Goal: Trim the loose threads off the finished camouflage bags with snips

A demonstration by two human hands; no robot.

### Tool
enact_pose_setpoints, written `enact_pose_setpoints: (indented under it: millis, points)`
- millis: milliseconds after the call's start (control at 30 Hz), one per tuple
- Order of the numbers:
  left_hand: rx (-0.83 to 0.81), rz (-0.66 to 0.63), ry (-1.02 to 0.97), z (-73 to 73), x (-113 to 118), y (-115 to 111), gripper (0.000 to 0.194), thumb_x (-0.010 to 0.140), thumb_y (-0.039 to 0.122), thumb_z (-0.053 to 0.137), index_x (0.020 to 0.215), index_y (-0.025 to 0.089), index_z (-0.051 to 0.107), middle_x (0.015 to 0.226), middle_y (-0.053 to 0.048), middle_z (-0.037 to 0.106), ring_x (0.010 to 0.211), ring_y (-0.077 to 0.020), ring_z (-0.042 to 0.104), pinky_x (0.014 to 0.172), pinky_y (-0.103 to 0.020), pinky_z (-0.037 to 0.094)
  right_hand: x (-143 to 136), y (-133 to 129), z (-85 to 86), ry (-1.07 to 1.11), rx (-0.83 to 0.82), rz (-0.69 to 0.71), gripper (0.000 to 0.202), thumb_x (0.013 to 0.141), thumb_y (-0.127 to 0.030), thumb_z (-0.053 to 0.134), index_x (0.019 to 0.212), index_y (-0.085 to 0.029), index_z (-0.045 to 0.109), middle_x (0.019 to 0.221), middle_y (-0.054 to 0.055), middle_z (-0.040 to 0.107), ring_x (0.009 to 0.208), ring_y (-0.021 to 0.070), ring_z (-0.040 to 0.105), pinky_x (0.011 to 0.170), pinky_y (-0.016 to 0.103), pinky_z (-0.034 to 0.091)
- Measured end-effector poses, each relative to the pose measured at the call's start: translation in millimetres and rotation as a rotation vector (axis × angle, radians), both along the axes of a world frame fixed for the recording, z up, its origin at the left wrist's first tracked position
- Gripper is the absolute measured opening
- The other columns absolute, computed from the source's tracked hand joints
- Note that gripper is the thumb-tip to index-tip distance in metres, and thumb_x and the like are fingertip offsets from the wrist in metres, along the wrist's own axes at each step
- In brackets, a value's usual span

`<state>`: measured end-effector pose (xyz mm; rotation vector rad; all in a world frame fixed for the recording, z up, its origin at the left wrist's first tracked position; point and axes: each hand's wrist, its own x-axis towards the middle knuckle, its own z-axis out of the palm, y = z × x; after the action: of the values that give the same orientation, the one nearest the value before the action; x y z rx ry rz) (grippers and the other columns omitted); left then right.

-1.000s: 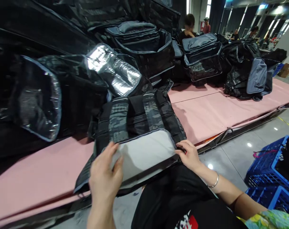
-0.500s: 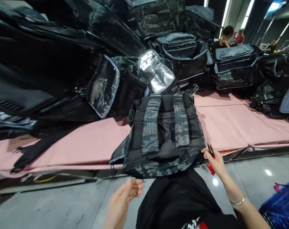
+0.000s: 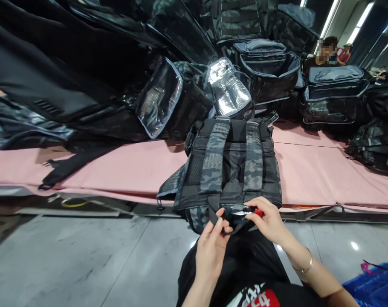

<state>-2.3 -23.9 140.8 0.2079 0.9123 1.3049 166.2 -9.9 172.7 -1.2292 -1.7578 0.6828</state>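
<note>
A black and grey camouflage backpack (image 3: 237,160) lies on the pink-covered table (image 3: 143,170), straps facing up, its lower end at the table's front edge. My left hand (image 3: 215,236) pinches a black webbing strap (image 3: 214,207) at that lower end. To its right, my right hand (image 3: 267,219) is closed around small red-handled snips (image 3: 258,212), whose metal blades point left toward the strap. The blades are close to the webbing; whether they touch it I cannot tell.
Behind the backpack stands an open bag with a silver lining (image 3: 229,91). More open bags (image 3: 267,68) line the table's back, and large dark bags (image 3: 94,76) pile up at the left. A person (image 3: 326,53) sits beyond. A blue basket (image 3: 373,283) is at the lower right.
My left hand has risen to the backpack's lower end and taken hold of the strap. My right hand has moved left with the snips, from the backpack's side to its lower end. The view has shifted.
</note>
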Motion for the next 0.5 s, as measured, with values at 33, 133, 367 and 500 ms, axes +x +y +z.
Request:
enact_pose_setpoints:
  millis: [33, 133, 367, 500]
  points:
    - [0.031, 0.001, 0.088, -0.4, -0.5, -1.0, 0.04, 0.064, 0.025, 0.075, 0.101, 0.016, 0.065, 0.067, 0.001, 0.06, 0.06, -0.0067, 0.052, 0.06, -0.019, 0.046, -4.5, 3.7, 1.3, -0.034, -0.002, 0.031, 0.018, 0.082, -0.021, 0.059, 0.099, -0.021, 0.063, 0.095, 0.005, 0.064, 0.088, 0.0171, 0.059, 0.076, 0.028, 0.048]
    - [0.107, -0.026, 0.338, -4.6, -4.6, -1.5, 0.038, 0.062, 0.033, 0.076, 0.093, 0.012, 0.066, 0.068, -0.001, 0.062, 0.06, -0.0091, 0.051, 0.059, -0.022, 0.044, -16.2, 14.7, 2.4, -0.152, -0.021, 0.121, 0.017, 0.081, -0.017, 0.06, 0.097, -0.021, 0.064, 0.09, 0.003, 0.064, 0.083, 0.0155, 0.06, 0.074, 0.026, 0.047]
    - [0.193, -0.1, 0.62, -23.7, -10.2, 4.9, 0.023, 0.065, 0.036, 0.069, 0.072, 0.014, 0.067, 0.068, -0.002, 0.064, 0.058, -0.011, 0.052, 0.061, -0.024, 0.044, -31.4, 33.0, 10.4, -0.392, -0.046, 0.212, 0.017, 0.079, -0.014, 0.06, 0.094, -0.022, 0.064, 0.091, 0.001, 0.064, 0.083, 0.0146, 0.06, 0.074, 0.025, 0.046]
    - [0.189, -0.135, 0.602, -16.8, -8.0, 4.7, 0.019, 0.068, 0.032, 0.064, 0.076, 0.015, 0.069, 0.069, -0.002, 0.065, 0.058, -0.0121, 0.053, 0.062, -0.025, 0.044, -35.7, 39.0, 23.5, -0.501, 0.053, 0.277, 0.012, 0.079, -0.016, 0.059, 0.087, -0.022, 0.064, 0.086, 0.002, 0.064, 0.082, 0.0168, 0.06, 0.072, 0.026, 0.046]
